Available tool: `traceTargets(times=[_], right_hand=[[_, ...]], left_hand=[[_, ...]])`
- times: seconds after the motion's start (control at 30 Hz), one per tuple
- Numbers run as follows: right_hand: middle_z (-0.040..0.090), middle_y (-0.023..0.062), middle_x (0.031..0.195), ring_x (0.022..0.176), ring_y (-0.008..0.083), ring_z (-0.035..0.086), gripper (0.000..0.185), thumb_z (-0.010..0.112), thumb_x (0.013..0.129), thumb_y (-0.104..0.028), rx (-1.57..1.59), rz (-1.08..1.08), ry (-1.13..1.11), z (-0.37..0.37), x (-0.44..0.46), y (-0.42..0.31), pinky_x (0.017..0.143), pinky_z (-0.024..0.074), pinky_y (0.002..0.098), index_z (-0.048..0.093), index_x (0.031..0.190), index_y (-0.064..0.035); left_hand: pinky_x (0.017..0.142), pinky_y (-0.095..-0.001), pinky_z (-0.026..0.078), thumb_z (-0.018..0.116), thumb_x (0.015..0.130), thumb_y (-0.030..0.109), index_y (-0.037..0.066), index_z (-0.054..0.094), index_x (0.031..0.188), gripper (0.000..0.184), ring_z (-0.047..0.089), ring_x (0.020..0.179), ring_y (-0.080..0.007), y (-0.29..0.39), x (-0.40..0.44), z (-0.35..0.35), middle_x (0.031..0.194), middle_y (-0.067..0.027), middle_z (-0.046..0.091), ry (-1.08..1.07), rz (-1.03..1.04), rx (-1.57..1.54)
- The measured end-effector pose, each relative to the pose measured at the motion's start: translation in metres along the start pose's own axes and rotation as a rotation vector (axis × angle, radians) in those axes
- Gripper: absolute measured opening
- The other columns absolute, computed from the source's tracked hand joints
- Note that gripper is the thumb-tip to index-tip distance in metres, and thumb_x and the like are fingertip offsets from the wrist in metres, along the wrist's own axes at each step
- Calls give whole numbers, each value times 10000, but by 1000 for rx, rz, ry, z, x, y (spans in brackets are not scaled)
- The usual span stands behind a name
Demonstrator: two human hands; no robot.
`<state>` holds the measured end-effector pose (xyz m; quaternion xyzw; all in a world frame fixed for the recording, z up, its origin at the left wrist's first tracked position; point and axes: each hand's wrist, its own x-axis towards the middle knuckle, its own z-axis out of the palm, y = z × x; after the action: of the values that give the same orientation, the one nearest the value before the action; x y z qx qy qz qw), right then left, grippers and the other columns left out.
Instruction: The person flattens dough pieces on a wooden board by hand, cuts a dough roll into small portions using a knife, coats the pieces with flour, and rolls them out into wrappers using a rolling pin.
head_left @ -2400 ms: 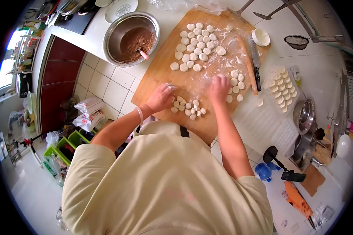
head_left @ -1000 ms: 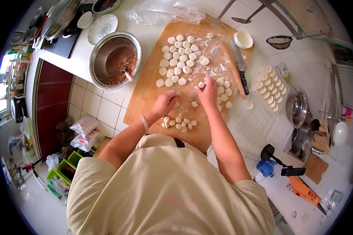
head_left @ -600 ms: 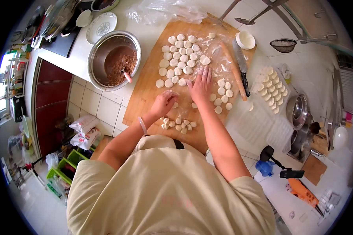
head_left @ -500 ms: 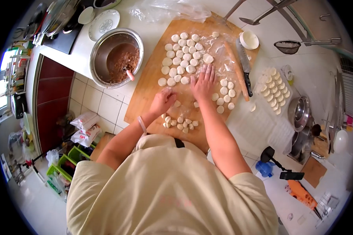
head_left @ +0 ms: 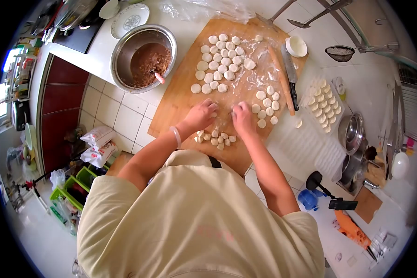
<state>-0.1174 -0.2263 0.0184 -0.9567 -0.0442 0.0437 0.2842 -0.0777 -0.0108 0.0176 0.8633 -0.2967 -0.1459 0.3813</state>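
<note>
Taking the pale wooden board [head_left: 173, 109] as a clock face with twelve away from the person, the left hand [head_left: 202, 115] is at seven, its fingers curled low near the surface, and the right hand [head_left: 243, 118] at five, fingertips bent down; whether either grips a piece of dough cannot be told. Small, chunky off-white dough lumps [head_left: 214, 142] lie loosely at six, probably for short reach. Round, floury white dough discs [head_left: 203, 65] spread from ten to twelve, mostly side by side, perhaps so that they do not stick; a smaller group of white dough rounds [head_left: 261, 95] sits at four. The long brown wooden rolling pin [head_left: 281, 81] lies at two to three, just beside a steel-bladed knife [head_left: 289, 67] whose black handle points towards the person, seemingly for easy pickup. Beyond the board at ten stands a wide silver metal bowl [head_left: 124, 56] of reddish-brown minced filling [head_left: 158, 60], a pink-handled utensil [head_left: 159, 78] leaning within reach.
</note>
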Motion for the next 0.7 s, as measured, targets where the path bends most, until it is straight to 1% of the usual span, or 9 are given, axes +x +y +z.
traceTargets(times=[0.03,0.07,0.13,0.27,0.33,0.37,0.47,0.53,0.7], right_hand=[[582,141,1035,1018,356,575,184,697,826,-65,-21,34,89,1,10,2,807,503,446,634,999,-74],[582,141,1035,1018,356,575,184,697,826,-65,-17,36,90,4,19,2,807,503,446,634,999,-74],[595,153,988,951,374,595,175,692,821,-58,229,83,193,6,39,6,792,499,464,632,985,-76],[604,154,955,877,392,604,167,667,812,-33,352,173,226,7,32,19,766,498,478,626,973,-57],[600,161,945,855,397,608,190,646,804,-15,297,156,210,2,24,27,745,503,480,616,990,-39],[600,161,945,855,397,608,190,646,804,-15,299,164,211,0,20,28,745,503,480,616,990,-39],[591,176,981,906,397,606,219,639,801,-6,165,148,189,-13,20,19,766,504,485,600,1016,-21],[573,186,1044,970,398,590,252,677,806,-38,134,173,178,-14,22,6,808,505,487,592,1042,-13],[557,181,1099,1031,397,569,296,728,816,-100,33,120,119,-3,17,8,859,498,486,597,1064,-7]], left_hand=[[802,-452,530,696,794,122,99,614,1049,269,627,954,-349,0,6,5,1064,-118,591,-3,-6,9],[802,-452,530,696,794,122,99,614,1049,269,627,954,-349,-1,10,11,1064,-118,591,-6,-7,12],[807,-458,523,693,796,123,97,610,1026,246,618,970,-347,0,28,20,1041,-116,598,54,-10,-7],[791,-449,520,692,793,109,85,608,1017,241,604,950,-345,-2,43,18,972,-118,598,153,-51,-61],[806,-433,510,657,774,94,56,612,954,190,600,932,-338,-6,39,7,944,-129,597,198,70,11],[806,-433,510,657,774,94,56,612,954,190,600,932,-338,-5,34,4,944,-129,597,191,71,9],[796,-437,505,650,760,93,55,603,946,195,595,907,-347,-5,25,0,922,-126,599,205,-20,-25],[796,-446,488,703,741,117,76,601,1021,301,579,892,-344,-12,21,2,886,-120,579,206,-65,5],[789,-445,492,727,727,134,63,604,1036,340,588,905,-343,-12,20,4,892,-120,581,271,-58,96]])
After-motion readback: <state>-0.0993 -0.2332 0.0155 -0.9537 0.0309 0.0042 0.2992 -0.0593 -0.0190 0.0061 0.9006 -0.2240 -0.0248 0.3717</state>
